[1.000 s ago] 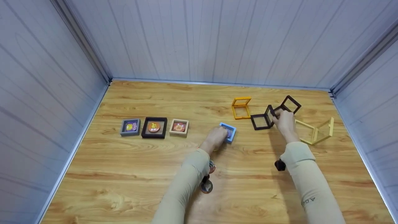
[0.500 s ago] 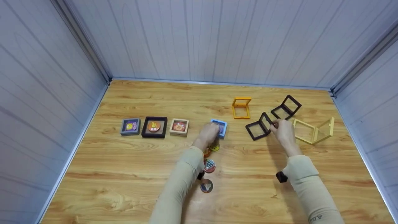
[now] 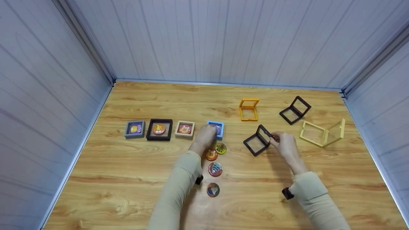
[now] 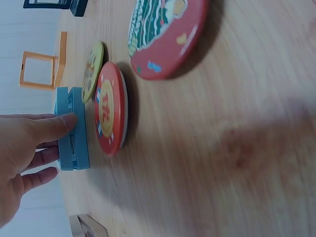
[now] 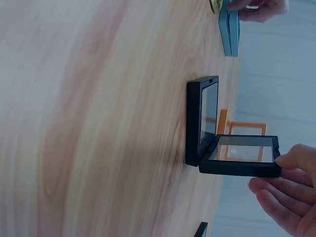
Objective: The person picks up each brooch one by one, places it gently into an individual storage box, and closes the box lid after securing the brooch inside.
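Note:
My left hand (image 3: 205,135) grips a closed blue display frame (image 3: 219,130) with a purple round badge inside, thumb on its near side in the left wrist view. Just in front of that hand lie a yellow badge (image 3: 220,148) and an orange-red badge (image 4: 110,108). Between thumb and fingers my right hand (image 3: 283,143) pinches the raised lid of a black display frame (image 5: 202,121). This frame stands open, its clear film bare, its base on the table.
Grey (image 3: 135,129), black (image 3: 159,129) and cream (image 3: 184,129) frames, each with a badge, form a row at left. Open orange (image 3: 248,109), black (image 3: 295,110) and pale yellow (image 3: 322,133) frames stand at right. Two more badges, red-green (image 3: 215,169) and dark (image 3: 213,189), lie nearer.
The blue frame has moved left with my left hand, ending beside the cream one. My right hand has drawn the open black frame left and nearer, away from the other black one.

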Available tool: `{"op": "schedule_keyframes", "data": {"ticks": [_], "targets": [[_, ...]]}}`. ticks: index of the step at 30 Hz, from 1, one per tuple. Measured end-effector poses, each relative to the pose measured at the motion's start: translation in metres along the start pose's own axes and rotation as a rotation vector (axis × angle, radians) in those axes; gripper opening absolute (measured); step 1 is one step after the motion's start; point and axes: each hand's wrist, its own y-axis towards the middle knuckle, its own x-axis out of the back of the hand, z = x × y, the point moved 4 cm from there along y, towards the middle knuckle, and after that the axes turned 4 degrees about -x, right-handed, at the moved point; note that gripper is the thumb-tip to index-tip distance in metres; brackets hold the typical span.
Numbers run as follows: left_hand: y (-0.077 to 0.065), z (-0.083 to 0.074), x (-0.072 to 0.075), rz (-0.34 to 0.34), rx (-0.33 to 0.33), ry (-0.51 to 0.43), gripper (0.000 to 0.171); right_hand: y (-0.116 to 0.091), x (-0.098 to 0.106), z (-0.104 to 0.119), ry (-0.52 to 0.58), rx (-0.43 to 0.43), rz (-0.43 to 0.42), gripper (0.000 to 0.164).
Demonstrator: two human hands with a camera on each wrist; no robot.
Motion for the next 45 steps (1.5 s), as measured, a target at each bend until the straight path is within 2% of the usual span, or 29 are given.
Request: {"op": "schedule_keyframes", "data": {"ticks": [6,16,26,35,40,45], "targets": [[-0.007,0.005,0.001,-0.003,0.046,0.041,0.011,-0.013,-0.004,0.008,0.026,0.031,-0.011,0.015],[-0.016,0.008,0.002,-0.068,-0.012,0.041,0.012,-0.028,-0.012,0.018,0.067,0.002,0.035,0.017],[-0.020,0.010,0.002,-0.044,-0.003,0.056,0.012,-0.040,-0.016,0.028,0.088,0.034,0.028,0.014],[-0.024,0.009,0.004,-0.062,0.004,0.080,0.012,-0.052,-0.018,0.035,0.140,0.055,0.021,0.013],[-0.026,0.008,0.004,-0.049,0.013,0.097,0.011,-0.057,-0.018,0.036,0.137,0.082,-0.001,0.013],[-0.029,0.006,0.004,-0.034,0.046,0.064,0.012,-0.063,-0.019,0.037,0.149,0.072,-0.016,0.012]]}}
